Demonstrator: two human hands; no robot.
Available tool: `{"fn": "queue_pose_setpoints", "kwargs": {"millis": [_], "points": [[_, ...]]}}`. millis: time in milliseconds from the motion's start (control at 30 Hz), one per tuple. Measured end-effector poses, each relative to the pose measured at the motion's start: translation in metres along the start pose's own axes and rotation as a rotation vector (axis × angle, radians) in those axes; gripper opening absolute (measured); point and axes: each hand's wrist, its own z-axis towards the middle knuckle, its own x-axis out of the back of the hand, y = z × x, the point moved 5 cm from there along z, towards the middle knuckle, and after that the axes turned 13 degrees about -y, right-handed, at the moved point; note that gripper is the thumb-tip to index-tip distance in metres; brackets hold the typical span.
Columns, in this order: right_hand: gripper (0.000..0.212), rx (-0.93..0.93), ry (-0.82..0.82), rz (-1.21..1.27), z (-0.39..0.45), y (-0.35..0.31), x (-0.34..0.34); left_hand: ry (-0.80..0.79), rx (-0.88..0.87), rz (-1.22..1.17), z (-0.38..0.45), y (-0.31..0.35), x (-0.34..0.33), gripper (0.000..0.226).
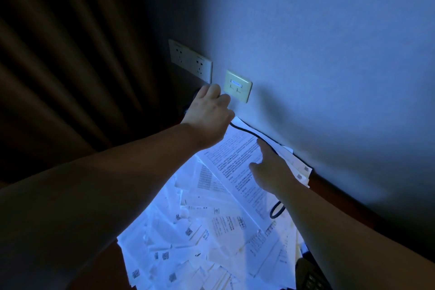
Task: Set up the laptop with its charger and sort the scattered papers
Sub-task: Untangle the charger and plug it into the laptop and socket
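Dim room, lit bluish from the near side. Far and right, a plain pale wall [317, 42]; far left, dark pleated curtains [66, 59]. On the wall, a double power socket plate [191, 61] and, just right of it, a small cream data socket plate [237, 85]. Below, a dark wooden desk [334, 198] running along the wall, mostly buried under scattered papers [211, 223], white printed sheets overlapping in a loose heap. Black charger cable [244, 130] lying over the far sheets close to the wall, looping back into view near the right forearm. Left hand [209, 113] reaching toward the sockets, fingers curled over the cable's far end; whatever is gripped underneath hidden. Right hand [270, 167] resting on a printed sheet, index finger extended, other fingers loosely bent, holding nothing. Dark keyed device corner [310, 275] at near right.
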Motion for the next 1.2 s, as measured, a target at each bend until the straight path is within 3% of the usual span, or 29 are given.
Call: {"fn": "queue_pose_setpoints", "kwargs": {"millis": [300,567,700,800,900,967,1000,1033,1133,1200], "points": [[0.06,0.023,0.194,-0.042,0.034,0.003,0.012,-0.136,0.137,-0.062,0.024,-0.031,-0.038,0.023],[0.049,0.114,0.06,-0.039,0.028,-0.001,-0.007,-0.33,0.318,-0.194,-0.012,-0.021,-0.1,0.027],[0.036,0.373,0.368,-0.099,-0.011,-0.008,-0.008,-0.599,0.42,-0.204,-0.037,-0.014,-0.122,0.038],[0.05,0.273,0.528,-0.194,-0.03,0.008,-0.014,-0.643,0.445,-0.282,-0.041,0.004,-0.115,0.054],[0.061,0.02,0.441,-0.122,-0.03,0.039,-0.023,-0.525,0.359,-0.418,-0.033,0.038,-0.089,0.066],[0.042,-0.054,0.305,-0.134,-0.025,0.057,-0.034,-0.453,0.314,-0.505,-0.031,0.06,-0.072,0.07],[0.024,-0.052,0.253,-0.119,-0.023,0.064,-0.039,-0.436,0.281,-0.535,-0.032,0.073,-0.065,0.069],[0.021,-0.038,0.22,-0.1,-0.023,0.067,-0.041,-0.434,0.241,-0.557,-0.033,0.086,-0.06,0.068],[0.032,0.02,0.217,-0.106,-0.024,0.067,-0.041,-0.492,0.159,-0.7,-0.041,0.12,-0.055,0.068],[0.03,0.055,0.25,-0.136,-0.026,0.062,-0.035,-0.513,0.205,-0.881,-0.048,0.127,-0.056,0.075]]}}
